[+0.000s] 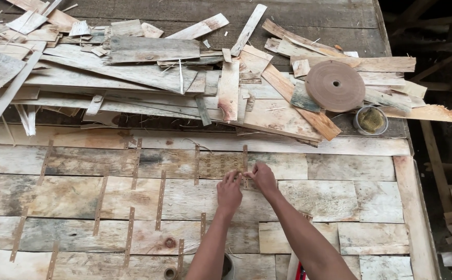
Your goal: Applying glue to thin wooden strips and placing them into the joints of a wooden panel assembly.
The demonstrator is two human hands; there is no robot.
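Note:
My left hand and my right hand rest side by side on a patchwork of thin wood veneer sheets laid flat on the table. Their fingertips press down on a short strip of brown perforated tape that runs across a seam between two sheets. Neither hand grips anything; the fingers lie spread on the surface. Several similar tape strips cross other seams to the left.
A heap of loose veneer scraps covers the back of the table. A large roll of brown tape lies on the scraps at the right, with a small round pot beside it. The table's right edge drops to a dark floor.

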